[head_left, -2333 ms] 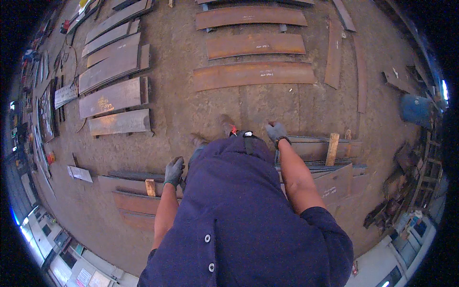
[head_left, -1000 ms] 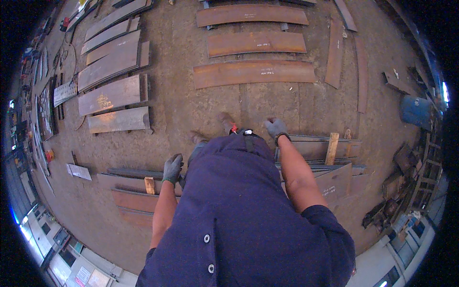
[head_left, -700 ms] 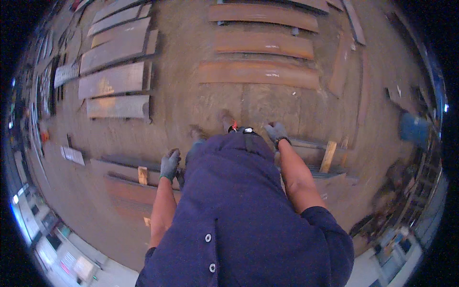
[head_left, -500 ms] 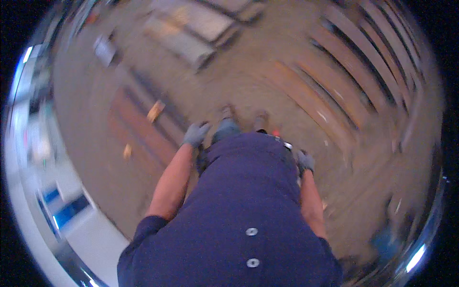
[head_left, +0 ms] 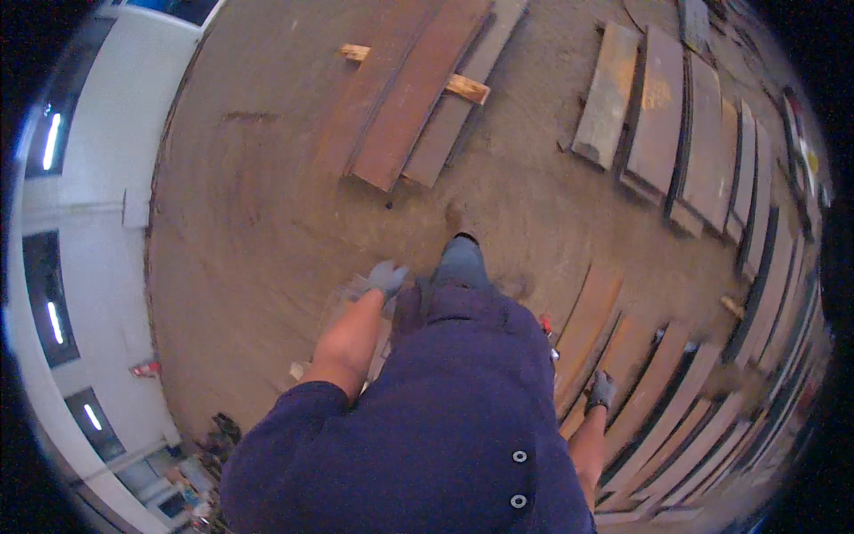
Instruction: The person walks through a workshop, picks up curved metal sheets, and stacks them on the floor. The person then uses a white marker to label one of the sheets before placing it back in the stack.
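My left hand (head_left: pixel 387 278), in a grey work glove, hangs in front of my left hip with its fingers apart. Nothing shows in it. Close to its wrist is a pale, smeared shape (head_left: pixel 350 291) that I cannot make out. Out to my right side, my right hand (head_left: pixel 601 390) wears a similar glove, its fingers curled in, with no object visible in them. It appears above a row of long, rusty metal plates (head_left: pixel 627 360) on the floor; whether it touches one cannot be told. Ahead on the left, more reddish-brown plates (head_left: pixel 414 98) lie across short wooden blocks (head_left: pixel 467 88).
Several grey and rusty plates (head_left: pixel 658 116) lie in rows at the far right. A white wall (head_left: pixel 102 187) with dark windows runs along the left. One boot (head_left: pixel 455 216) is forward on the brown floor (head_left: pixel 258 214). Clutter (head_left: pixel 191 485) stands at the lower left.
My view has swung round to the right: the plates on wooden blocks now lie ahead, and a plate row is beside my right hand. My right arm has moved outward.
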Available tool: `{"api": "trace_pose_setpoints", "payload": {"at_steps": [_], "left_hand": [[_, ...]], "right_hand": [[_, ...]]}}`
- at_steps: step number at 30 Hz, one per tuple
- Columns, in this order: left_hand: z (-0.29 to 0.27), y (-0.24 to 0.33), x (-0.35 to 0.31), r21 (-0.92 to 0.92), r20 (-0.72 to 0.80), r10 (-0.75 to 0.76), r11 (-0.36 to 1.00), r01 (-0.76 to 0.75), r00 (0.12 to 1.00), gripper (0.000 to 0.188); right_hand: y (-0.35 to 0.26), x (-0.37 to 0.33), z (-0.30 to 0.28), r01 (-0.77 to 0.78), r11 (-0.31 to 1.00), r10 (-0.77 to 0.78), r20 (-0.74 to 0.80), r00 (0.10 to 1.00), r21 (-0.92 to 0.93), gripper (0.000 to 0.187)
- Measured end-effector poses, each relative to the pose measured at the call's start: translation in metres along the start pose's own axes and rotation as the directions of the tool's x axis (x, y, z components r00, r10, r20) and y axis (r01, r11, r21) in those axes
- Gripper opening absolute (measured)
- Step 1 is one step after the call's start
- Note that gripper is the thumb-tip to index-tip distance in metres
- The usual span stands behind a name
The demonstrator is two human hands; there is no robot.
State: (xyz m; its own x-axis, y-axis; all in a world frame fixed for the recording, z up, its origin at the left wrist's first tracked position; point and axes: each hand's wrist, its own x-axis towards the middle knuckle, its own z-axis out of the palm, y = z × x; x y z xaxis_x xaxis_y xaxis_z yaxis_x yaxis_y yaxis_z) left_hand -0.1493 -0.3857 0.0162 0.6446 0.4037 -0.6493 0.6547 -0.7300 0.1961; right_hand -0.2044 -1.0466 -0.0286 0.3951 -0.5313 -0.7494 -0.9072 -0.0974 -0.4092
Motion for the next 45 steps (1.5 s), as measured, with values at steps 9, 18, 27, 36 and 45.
{"api": "trace_pose_setpoints", "payload": {"at_steps": [9, 18, 27, 36, 45], "left_hand": [[0.048, -0.099, -0.054, -0.273, 0.038, -0.141, 0.951, 0.146, 0.989, 0.063], [-0.035, -0.091, 0.041, -0.219, 0.019, -0.117, 0.969, 0.118, 0.993, 0.059], [-0.156, -0.051, 0.101, -0.47, 0.143, -0.162, 0.857, 0.211, 0.976, 0.054], [-0.151, -0.105, 0.095, -0.479, 0.02, -0.136, 0.868, 0.129, 0.991, 0.054], [-0.072, -0.16, 0.052, -0.382, 0.185, -0.134, 0.903, 0.197, 0.973, 0.061]], "right_hand": [[-0.179, -0.017, 0.052, 0.312, 0.948, -0.304, 0.112, 0.946, -0.061, 0.046], [-0.238, -0.079, 0.197, 0.565, 0.721, -0.412, 0.408, 0.815, -0.401, 0.051], [-0.262, -0.101, 0.211, 0.368, 0.833, -0.278, 0.263, 0.924, -0.414, 0.054], [-0.309, -0.127, 0.271, 0.486, 0.749, -0.333, 0.379, 0.863, -0.45, 0.051], [-0.336, -0.146, 0.297, 0.574, 0.691, -0.371, 0.466, 0.803, -0.439, 0.054]]}}
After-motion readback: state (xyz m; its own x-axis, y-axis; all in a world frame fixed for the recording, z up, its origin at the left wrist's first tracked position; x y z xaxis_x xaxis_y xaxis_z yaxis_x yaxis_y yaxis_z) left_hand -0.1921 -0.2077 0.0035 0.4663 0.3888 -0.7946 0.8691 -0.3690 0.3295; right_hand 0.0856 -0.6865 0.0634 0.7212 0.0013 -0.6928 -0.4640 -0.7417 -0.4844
